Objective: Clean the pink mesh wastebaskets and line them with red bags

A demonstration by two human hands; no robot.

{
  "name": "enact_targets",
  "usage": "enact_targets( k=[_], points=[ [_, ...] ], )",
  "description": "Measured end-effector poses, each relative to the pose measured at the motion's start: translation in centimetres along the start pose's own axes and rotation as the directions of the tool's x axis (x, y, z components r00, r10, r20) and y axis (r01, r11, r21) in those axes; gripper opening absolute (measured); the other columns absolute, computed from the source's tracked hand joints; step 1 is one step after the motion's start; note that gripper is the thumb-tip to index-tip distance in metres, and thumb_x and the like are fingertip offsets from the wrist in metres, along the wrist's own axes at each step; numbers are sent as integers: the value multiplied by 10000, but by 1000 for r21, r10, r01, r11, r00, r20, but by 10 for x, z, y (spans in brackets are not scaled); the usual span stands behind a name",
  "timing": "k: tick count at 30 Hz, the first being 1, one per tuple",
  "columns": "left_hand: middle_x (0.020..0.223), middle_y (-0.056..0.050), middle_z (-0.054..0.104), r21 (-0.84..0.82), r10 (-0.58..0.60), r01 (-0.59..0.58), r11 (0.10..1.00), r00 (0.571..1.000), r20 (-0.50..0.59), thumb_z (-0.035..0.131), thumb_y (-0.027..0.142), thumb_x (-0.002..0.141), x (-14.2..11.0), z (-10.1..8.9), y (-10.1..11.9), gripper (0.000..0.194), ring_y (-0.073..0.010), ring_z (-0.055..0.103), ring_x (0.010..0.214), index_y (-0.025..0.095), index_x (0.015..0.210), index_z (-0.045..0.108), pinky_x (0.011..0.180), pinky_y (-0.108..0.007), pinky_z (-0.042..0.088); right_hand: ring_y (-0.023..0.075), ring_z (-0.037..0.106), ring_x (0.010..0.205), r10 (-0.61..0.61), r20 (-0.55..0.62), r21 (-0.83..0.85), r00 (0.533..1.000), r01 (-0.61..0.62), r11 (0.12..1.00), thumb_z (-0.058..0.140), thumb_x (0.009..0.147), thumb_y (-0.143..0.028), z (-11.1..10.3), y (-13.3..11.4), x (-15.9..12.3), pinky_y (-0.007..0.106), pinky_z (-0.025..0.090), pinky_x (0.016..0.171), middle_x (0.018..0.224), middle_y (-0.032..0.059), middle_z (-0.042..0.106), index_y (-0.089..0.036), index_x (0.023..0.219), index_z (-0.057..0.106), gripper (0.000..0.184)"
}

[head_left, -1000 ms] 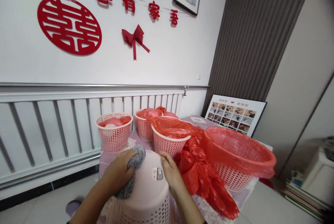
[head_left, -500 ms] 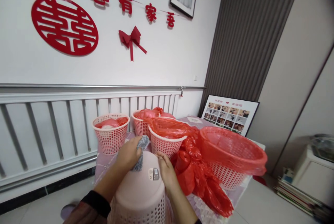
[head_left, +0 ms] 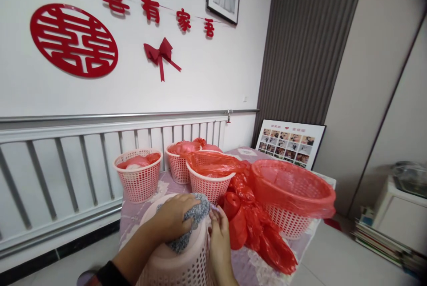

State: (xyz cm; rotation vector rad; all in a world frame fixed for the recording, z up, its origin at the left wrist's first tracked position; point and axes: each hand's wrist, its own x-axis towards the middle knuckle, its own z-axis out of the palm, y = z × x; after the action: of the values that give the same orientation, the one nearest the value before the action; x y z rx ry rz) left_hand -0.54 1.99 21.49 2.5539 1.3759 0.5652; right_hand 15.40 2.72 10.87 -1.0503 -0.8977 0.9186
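Observation:
An upturned pink plastic basket (head_left: pixel 156 259) stands in front of me, its flat bottom facing up. My left hand (head_left: pixel 173 220) is closed on a grey speckled cloth (head_left: pixel 193 219) and presses it on the basket's bottom. My right hand (head_left: pixel 218 239) grips the basket's right edge, fingers curled against its side.
A table with a pink patterned cover (head_left: pixel 247 263) carries three small pink baskets (head_left: pixel 137 179) lined with red bags, a large basket in a red bag (head_left: pixel 293 192) and a roll of red bags (head_left: pixel 235 223). A white radiator railing (head_left: pixel 66 161) runs behind. A photo frame (head_left: pixel 290 141) leans at right.
My left hand has slid the grey cloth across the basket's bottom toward the right. My right hand has shifted from the top to the basket's right edge. The view has moved slightly.

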Motion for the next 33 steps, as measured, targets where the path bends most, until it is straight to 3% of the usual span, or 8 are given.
enact_targets(
  k=[4, 8, 11, 13, 19, 23, 28, 33],
  points=[
    [1381, -93, 570, -63, -39, 37, 997, 999, -33, 543, 194, 694, 9, -2, -6, 619, -263, 500, 1275, 174, 1312, 559, 1126, -435, 343, 286, 412, 1355, -217, 55, -131, 975, 223, 966, 482, 919, -453, -7, -4, -37, 468, 338, 1116, 1473, 131, 441, -199, 1379, 425, 529],
    [1392, -54, 566, -188, -157, 131, 973, 979, -133, 495, 208, 744, 10, -10, -23, 580, -201, 506, 1277, 189, 1323, 534, 1135, -348, 336, 326, 427, 1337, -488, 172, -194, 855, 516, 834, 494, 912, -494, 4, 10, -65, 521, 361, 1094, 1429, 137, 487, -218, 1380, 455, 545],
    [1385, -93, 566, -285, -319, 254, 925, 923, -213, 417, 263, 813, 5, -23, -48, 532, -231, 514, 1269, 146, 1325, 505, 1125, -406, 346, 362, 366, 1370, -573, 251, -287, 780, 626, 725, 478, 900, -573, 14, 25, -69, 600, 303, 1099, 1435, 129, 481, -252, 1315, 533, 528],
    [1344, -106, 598, -333, -384, 303, 893, 899, -212, 409, 294, 823, -1, -32, -64, 514, -250, 541, 1237, 131, 1297, 519, 1107, -429, 363, 360, 317, 1396, -578, 260, -342, 774, 633, 694, 432, 920, -578, 18, 31, -68, 630, 272, 1098, 1458, 120, 454, -269, 1256, 572, 477],
    [1297, -69, 634, -354, -413, 346, 869, 901, -133, 453, 308, 797, -18, -41, -77, 487, -231, 580, 1183, 168, 1250, 567, 1068, -379, 405, 332, 249, 1433, -383, 344, -351, 857, 496, 794, 444, 917, -554, 18, 19, -56, 585, 271, 1119, 1548, 97, 312, -259, 1120, 626, 402],
    [1384, -111, 561, -283, -436, 381, 880, 885, -165, 449, 285, 794, -30, -36, -70, 540, -250, 507, 1268, 135, 1309, 514, 1125, -412, 326, 280, 206, 1459, -145, 449, -327, 882, 313, 892, 427, 932, -486, 13, 4, -33, 532, 212, 1166, 1591, 92, 220, -243, 1348, 495, 486],
    [1408, -126, 531, -179, -471, 443, 878, 866, -169, 439, 273, 797, -54, -30, -51, 554, -258, 455, 1325, 130, 1329, 501, 1149, -420, 287, 232, 332, 1416, 32, 432, -210, 901, 66, 975, 502, 883, -440, 12, -9, 12, 421, 247, 1172, 1528, 135, 370, -166, 1484, 293, 694],
    [1404, -92, 547, -8, -486, 489, 872, 867, -108, 427, 284, 811, -67, -36, -34, 538, -272, 532, 1256, 201, 1337, 506, 1085, -452, 372, 282, 527, 1259, 92, 458, -291, 884, 51, 955, 564, 813, -413, 16, -20, 36, 441, 345, 1106, 1343, 151, 588, -141, 1275, 563, 537]
  ],
)
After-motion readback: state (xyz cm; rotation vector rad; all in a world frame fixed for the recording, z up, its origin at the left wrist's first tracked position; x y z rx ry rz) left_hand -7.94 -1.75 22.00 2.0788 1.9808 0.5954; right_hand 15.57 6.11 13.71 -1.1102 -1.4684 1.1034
